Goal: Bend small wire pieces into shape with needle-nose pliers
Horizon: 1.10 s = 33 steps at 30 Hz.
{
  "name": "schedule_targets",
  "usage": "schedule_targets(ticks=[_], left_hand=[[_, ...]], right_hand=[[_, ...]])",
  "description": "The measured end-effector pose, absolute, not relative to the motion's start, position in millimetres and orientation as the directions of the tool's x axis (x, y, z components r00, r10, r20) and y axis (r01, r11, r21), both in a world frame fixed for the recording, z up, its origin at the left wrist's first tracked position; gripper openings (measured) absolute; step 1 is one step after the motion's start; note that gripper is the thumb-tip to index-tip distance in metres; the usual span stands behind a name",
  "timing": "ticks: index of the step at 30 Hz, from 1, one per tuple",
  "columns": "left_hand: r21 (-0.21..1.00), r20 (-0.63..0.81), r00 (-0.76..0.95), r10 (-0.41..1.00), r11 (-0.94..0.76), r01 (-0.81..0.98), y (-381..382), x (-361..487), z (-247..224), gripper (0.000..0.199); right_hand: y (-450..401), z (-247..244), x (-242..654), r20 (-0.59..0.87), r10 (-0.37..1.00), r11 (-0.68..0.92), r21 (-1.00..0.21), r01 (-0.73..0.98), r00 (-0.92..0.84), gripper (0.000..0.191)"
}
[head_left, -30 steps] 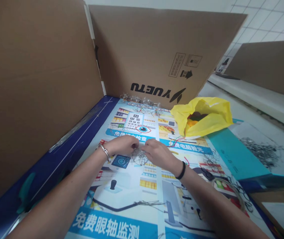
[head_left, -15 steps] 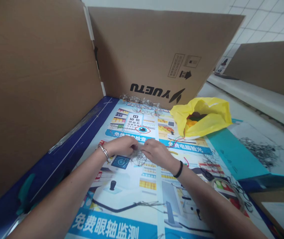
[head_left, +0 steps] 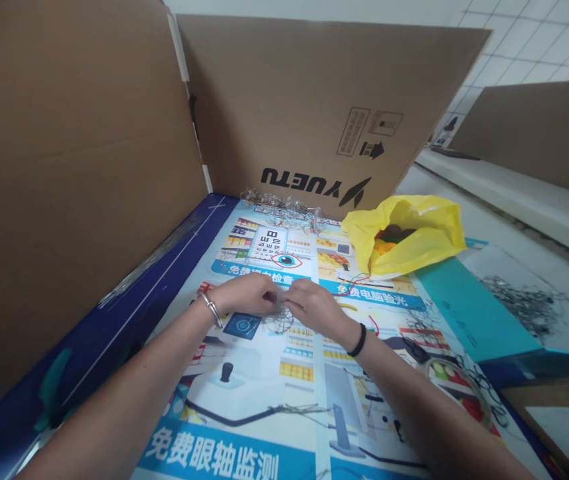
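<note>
My left hand, a silver bangle on its wrist, has its fingers curled in a pinch. Close against it, my right hand is pinched too, with a black band round the wrist. A loose tangle of thin wire hangs at the fingertips of both hands, just over the printed poster sheet. The fingers hide the wire's upper part. Nearer to me lies a bundle of straight thin wires on the sheet.
Cardboard panels stand at the back and left. Clear wire-like pieces line the back edge. An open yellow bag holds coloured material. Right of it are a teal board, a dark wire pile and a wire coil.
My left hand's fingers have shifted slightly at the wire, and the tangle below has moved a little. My right hand stays nearly in place.
</note>
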<state>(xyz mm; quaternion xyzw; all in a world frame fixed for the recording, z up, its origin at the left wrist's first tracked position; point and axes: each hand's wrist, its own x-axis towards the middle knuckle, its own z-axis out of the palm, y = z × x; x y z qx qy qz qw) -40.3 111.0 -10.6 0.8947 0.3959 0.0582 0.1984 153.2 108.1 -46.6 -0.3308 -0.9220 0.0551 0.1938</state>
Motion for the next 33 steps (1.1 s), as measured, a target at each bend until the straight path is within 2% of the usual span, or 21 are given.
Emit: schedule_targets(ticks=[14, 24, 33], left_hand=[[0.535, -0.03, 0.642, 0.766, -0.53, 0.657, 116, -44, -10, 0.023], [0.618, -0.007, 0.602, 0.798, -0.47, 0.63, 117, -45, -11, 0.021], [0.605, -0.001, 0.617, 0.787, -0.491, 0.627, 123, -52, -19, 0.021]], right_hand=[[108, -45, 160, 0.365, 0.707, 0.699, -0.489, 0.522, -0.606, 0.013], [106, -42, 161, 0.243, 0.867, 0.455, -0.742, 0.492, -0.436, 0.008], [107, -42, 163, 0.201, 0.871, 0.411, -0.798, 0.44, -0.449, 0.009]])
